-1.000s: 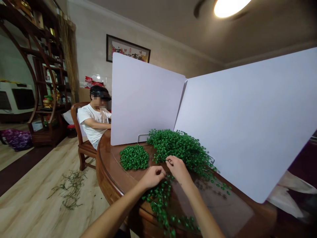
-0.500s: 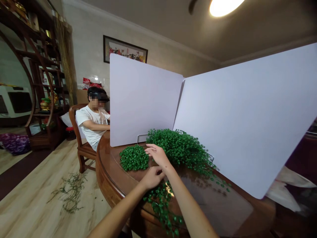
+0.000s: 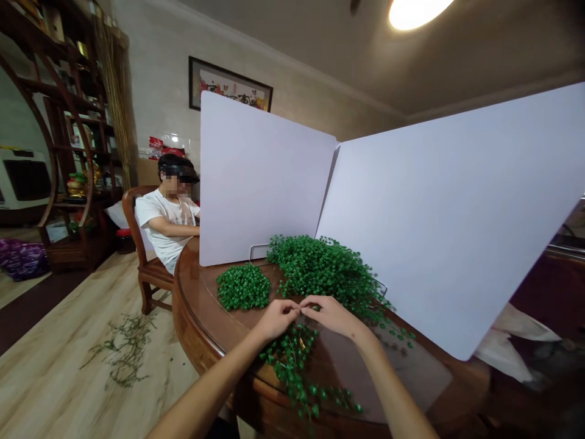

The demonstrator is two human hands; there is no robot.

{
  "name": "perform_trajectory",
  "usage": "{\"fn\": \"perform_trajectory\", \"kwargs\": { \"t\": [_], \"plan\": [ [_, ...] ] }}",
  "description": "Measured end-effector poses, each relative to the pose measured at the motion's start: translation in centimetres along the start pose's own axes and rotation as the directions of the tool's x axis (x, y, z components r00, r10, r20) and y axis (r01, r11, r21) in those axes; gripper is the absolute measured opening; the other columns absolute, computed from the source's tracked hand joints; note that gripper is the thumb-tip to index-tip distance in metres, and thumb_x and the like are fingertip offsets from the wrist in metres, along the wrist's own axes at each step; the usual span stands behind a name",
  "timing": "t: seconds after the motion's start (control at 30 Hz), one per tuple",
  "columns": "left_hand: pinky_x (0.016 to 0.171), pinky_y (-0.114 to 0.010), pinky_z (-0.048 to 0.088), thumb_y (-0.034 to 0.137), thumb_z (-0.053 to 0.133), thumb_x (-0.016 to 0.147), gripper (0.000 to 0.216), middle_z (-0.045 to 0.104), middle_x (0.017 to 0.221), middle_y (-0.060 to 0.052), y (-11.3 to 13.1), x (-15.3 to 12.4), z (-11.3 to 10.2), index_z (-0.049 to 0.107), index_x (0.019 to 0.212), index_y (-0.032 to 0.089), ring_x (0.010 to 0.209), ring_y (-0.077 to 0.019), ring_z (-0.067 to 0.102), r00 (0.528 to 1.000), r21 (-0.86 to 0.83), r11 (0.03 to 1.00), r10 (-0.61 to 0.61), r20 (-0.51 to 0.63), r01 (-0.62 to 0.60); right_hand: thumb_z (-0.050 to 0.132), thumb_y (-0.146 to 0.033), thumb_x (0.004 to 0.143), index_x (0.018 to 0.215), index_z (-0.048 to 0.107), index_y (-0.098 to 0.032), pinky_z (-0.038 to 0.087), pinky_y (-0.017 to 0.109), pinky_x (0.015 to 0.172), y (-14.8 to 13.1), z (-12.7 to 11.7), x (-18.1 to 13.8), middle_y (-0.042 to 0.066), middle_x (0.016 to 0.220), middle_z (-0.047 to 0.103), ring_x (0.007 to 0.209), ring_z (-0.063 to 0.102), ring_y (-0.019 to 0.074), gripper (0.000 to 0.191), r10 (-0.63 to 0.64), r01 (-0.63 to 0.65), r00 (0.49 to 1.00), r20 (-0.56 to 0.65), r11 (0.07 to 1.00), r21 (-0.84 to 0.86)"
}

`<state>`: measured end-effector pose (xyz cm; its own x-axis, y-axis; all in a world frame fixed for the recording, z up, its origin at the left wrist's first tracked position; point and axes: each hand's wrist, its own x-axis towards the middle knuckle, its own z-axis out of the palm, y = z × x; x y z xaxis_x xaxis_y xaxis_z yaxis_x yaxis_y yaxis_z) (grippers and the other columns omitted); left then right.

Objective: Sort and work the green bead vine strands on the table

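My left hand is closed in a pinch above the near part of the table, holding a green sprig with small round bead-like pieces that trails down towards the table's edge. My right hand meets it fingertip to fingertip, thumb and forefinger pinched together; whatever is between them is too small to make out. Just beyond the hands lies a large heap of green sprigs. A smaller mound of loose round green pieces sits to its left, apart from it.
Two tall white panels stand behind the heap on a round wooden table, with wire supports at their feet. Across the table, a person in a white shirt sits on a wooden chair. Bare thin stems lie scattered on the floor at left.
My right hand has drawn back from beside the small mound to my left hand, and their fingertips now meet. Its fingers have closed. The sprig's lower end is spread further right.
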<state>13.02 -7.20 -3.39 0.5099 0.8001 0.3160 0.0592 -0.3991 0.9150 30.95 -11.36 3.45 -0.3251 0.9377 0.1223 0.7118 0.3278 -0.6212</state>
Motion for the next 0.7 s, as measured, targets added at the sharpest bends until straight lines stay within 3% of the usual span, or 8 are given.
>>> {"fn": "perform_trajectory", "kwargs": {
  "t": [0.17,0.47,0.7],
  "plan": [
    [0.064,-0.023,0.039,0.037,0.060,0.078,0.026,0.062,0.069,-0.001,-0.1,0.1,-0.1,0.067,0.077,0.012,0.066,-0.0131,0.052,0.999,-0.066,0.998,-0.018,-0.029,0.016,0.055,-0.025,0.081,0.094,0.073,-0.024,0.048,0.028,0.077,-0.2,0.6,-0.3,0.005,0.095,0.073,0.087,0.065,0.0211,0.022,-0.134,0.130,0.988,-0.071,0.989,-0.064],
    [0.060,-0.022,0.035,0.042,0.064,0.073,0.034,0.058,0.066,0.001,-0.2,0.1,-0.2,0.069,0.082,0.010,0.061,-0.0106,0.045,0.999,-0.113,0.992,-0.053,0.012,0.054,0.048,-0.029,0.086,0.091,0.070,-0.019,0.044,0.024,0.056,1.6,2.4,-0.1,0.001,0.062,0.065,0.058,0.060,0.0166,0.024,-0.131,0.119,0.978,-0.162,0.989,-0.085],
    [0.059,-0.022,0.037,0.030,0.064,0.071,0.022,0.062,0.066,-0.001,0.4,0.1,-0.8,0.071,0.077,0.010,0.061,-0.0111,0.048,0.999,-0.036,0.998,-0.043,0.019,0.044,0.051,-0.025,0.079,0.083,0.069,-0.021,0.048,0.024,0.060,2.1,4.1,-0.3,0.003,0.064,0.068,0.061,0.064,0.0171,0.019,-0.146,0.120,0.952,-0.268,0.986,-0.114]
  ]
}}
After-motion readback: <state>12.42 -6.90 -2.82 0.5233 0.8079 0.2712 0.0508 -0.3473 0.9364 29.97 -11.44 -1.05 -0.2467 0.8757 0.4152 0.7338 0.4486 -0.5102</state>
